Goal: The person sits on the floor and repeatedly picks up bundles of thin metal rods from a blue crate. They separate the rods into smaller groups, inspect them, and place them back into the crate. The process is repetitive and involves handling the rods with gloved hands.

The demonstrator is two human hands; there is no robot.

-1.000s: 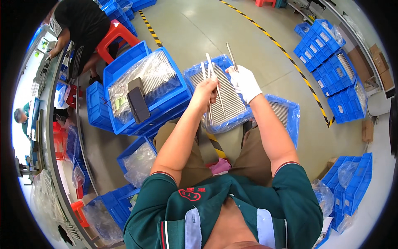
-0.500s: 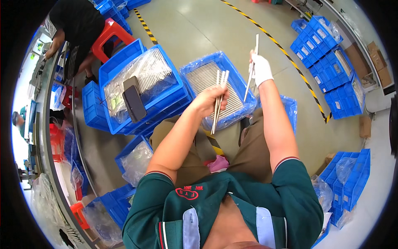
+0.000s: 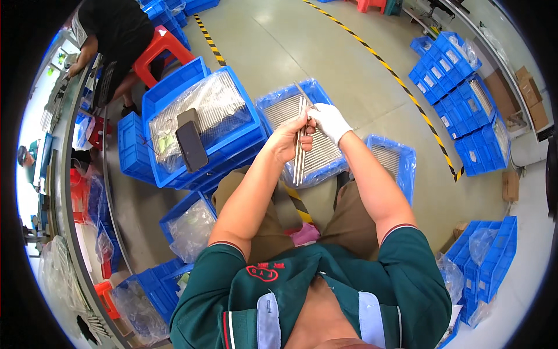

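Observation:
My bare left hand (image 3: 292, 141) is wrapped round a bundle of several thin metal rods (image 3: 299, 164), which point down toward my lap. Against it, my right hand (image 3: 332, 123) in a white glove has its fingers closed on a single metal rod (image 3: 301, 91) slanting up and left past the bundle. Its fingertips are partly hidden where the two hands meet. Below both hands stands a blue bin (image 3: 314, 88) lined with clear plastic, with rows of similar rods lying in it.
Left of it, a stacked blue crate (image 3: 235, 150) holds plastic-covered rods, with a dark phone (image 3: 192, 145) on top. A smaller blue bin (image 3: 410, 174) stands at the right. A person (image 3: 119, 35) works at the left bench beside a red stool (image 3: 160, 52). More blue bins (image 3: 459, 64) line the right wall.
My right hand has come left and down with its rod, from apart out to the right to meeting my left hand. The left hand keeps its bundle, now more upright.

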